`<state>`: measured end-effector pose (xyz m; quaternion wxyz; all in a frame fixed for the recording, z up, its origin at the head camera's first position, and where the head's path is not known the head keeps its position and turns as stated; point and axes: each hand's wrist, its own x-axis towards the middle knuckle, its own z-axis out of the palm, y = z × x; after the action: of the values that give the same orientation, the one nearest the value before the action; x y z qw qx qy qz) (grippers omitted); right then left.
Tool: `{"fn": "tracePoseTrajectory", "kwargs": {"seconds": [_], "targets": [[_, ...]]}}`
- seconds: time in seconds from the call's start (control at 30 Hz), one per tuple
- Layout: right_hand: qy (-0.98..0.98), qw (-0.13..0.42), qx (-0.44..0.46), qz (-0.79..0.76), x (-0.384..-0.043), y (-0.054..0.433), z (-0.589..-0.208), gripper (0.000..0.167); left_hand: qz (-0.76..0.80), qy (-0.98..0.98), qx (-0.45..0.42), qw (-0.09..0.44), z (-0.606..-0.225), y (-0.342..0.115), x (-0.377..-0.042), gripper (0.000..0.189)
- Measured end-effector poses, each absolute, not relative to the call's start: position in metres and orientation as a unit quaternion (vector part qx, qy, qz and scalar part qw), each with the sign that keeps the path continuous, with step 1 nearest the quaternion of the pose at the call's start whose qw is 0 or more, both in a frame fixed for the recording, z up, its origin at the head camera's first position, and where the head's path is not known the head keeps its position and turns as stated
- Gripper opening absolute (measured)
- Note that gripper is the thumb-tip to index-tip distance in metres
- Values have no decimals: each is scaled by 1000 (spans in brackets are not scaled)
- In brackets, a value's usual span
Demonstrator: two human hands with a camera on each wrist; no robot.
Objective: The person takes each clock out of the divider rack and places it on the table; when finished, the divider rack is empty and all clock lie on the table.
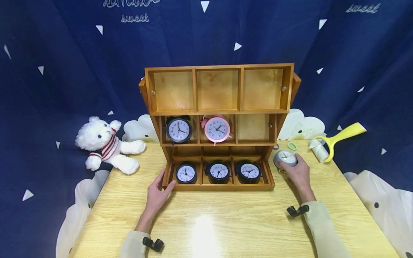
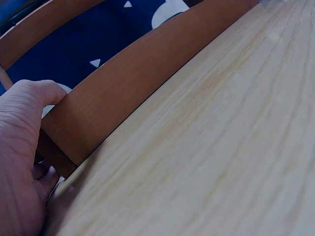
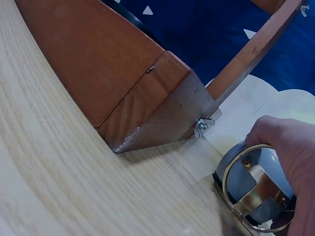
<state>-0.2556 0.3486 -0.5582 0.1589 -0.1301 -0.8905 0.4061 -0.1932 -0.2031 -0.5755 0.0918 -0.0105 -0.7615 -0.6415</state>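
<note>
A three-tier wooden shelf (image 1: pixel 222 187) with compartments stands mid-table. At its lower front left corner my left hand (image 1: pixel 156 195) grips the frame, thumb over the front board (image 2: pixel 113 83) in the left wrist view. To the right of the shelf, my right hand (image 1: pixel 299 174) holds a grey alarm clock (image 1: pixel 286 156) tilted, dial upward. The right wrist view shows a gold ring-shaped part (image 3: pixel 227 184) and the grey casing (image 3: pixel 273 162) beside my thumb. A black clock (image 1: pixel 179 130) and a pink clock (image 1: pixel 217 129) occupy the middle tier. Three black clocks fill the bottom tier, one being the leftmost (image 1: pixel 186 173).
A white teddy bear (image 1: pixel 96 135) in a striped top sits at the left. On the right lie a yellow-handled tool (image 1: pixel 343 135) with a white roll and a green ring (image 1: pixel 292 146). Dark blue cloth (image 1: pixel 219 32) hangs behind the wooden table (image 1: pixel 258 222).
</note>
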Motion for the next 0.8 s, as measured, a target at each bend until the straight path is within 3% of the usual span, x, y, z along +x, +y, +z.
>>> {"fn": "tracePoseTrajectory", "kwargs": {"seconds": [0.13, 0.43, 0.8], "targets": [[-889, 170, -133, 404, -251, 347, -562, 68, -637, -764, -11, 98, -582, -205, -195, 73], [-879, 171, -146, 420, -241, 346, -560, 84, -639, -760, -30, 113, -586, -206, -195, 72], [-869, 169, -143, 442, -221, 345, -542, 90, -634, -767, -13, 99, -587, -206, -198, 74]]}}
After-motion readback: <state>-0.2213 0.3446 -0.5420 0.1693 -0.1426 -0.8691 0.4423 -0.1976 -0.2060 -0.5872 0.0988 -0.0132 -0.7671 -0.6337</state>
